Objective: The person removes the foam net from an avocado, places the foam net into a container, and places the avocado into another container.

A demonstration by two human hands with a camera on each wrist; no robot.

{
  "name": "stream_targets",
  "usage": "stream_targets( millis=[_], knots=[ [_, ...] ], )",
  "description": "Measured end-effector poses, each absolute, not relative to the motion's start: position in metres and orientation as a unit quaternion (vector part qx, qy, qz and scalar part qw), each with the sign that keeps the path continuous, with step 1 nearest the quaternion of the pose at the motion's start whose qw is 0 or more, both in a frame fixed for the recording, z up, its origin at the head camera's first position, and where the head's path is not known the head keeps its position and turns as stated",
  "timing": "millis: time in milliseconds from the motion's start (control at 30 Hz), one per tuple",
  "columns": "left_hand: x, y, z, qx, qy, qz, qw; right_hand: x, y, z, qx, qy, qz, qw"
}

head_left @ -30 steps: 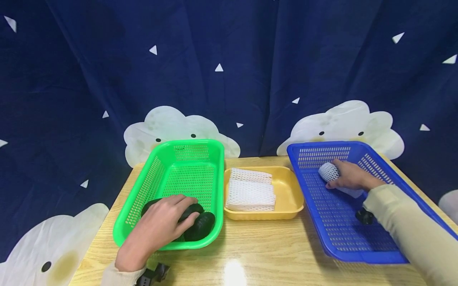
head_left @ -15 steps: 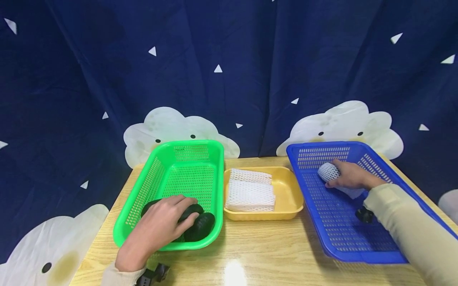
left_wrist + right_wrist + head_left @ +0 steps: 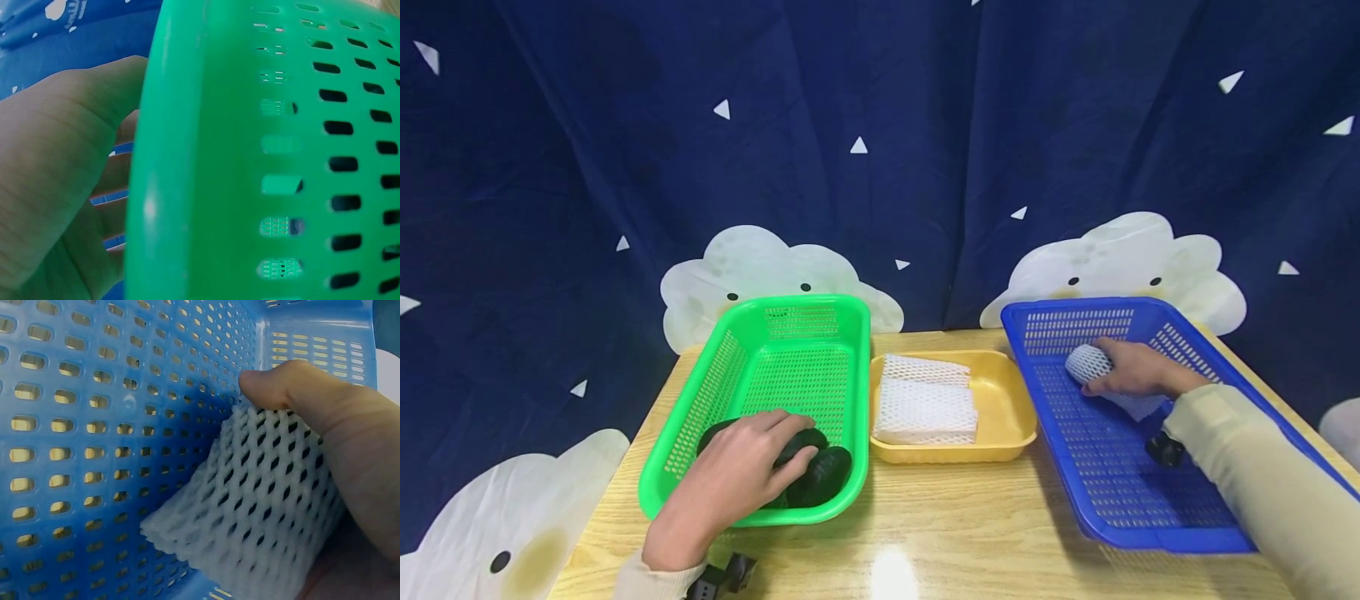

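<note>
Several dark avocados [image 3: 820,477] lie at the near end of the green basket [image 3: 655,467]. My left hand [image 3: 741,467] rests over them, its thumb and forefinger on either side of one; in the left wrist view the basket's rim hides its fingertips. In the far part of the blue basket [image 3: 1120,492], my right hand [image 3: 1138,368] grips a white foam net sleeve [image 3: 262,506] with something dark inside, seen through the mesh. The sleeve's loose end trails toward the basket floor. My right thumb [image 3: 275,384] lies along its upper side.
Between the two baskets stands a shallow yellow tray [image 3: 1007,408] with a stack of flat white foam nets [image 3: 925,408]. All three stand on a wooden table [image 3: 955,517]. Behind it hangs a dark blue curtain [image 3: 925,167] with cloud prints.
</note>
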State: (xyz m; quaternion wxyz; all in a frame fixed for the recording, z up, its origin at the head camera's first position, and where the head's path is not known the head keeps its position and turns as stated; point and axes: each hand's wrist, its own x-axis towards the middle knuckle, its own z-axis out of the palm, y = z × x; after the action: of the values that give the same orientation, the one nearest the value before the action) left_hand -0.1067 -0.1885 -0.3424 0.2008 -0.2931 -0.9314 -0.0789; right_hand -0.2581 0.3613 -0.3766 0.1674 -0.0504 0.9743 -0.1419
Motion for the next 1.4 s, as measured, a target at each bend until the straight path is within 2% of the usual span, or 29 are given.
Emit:
stream_targets(
  millis=[333,600,900,1400],
  knots=[
    [-0.106,-0.189,-0.341,-0.303,-0.925,-0.083,0.215,-0.255,0.357,-0.368,-0.053,0.972,-0.128,0.191],
    [-0.104,-0.19,-0.34,-0.301,-0.925,-0.083,0.217,-0.251,0.352,-0.365,-0.085,0.972,-0.12,0.183],
    [-0.104,-0.189,-0.337,-0.299,-0.925,-0.085,0.218,-0.247,0.344,-0.363,-0.091,0.965,-0.124,0.213],
    [-0.1,-0.19,-0.332,-0.297,-0.924,-0.089,0.223,-0.236,0.336,-0.361,-0.124,0.963,-0.123,0.207]
  ],
)
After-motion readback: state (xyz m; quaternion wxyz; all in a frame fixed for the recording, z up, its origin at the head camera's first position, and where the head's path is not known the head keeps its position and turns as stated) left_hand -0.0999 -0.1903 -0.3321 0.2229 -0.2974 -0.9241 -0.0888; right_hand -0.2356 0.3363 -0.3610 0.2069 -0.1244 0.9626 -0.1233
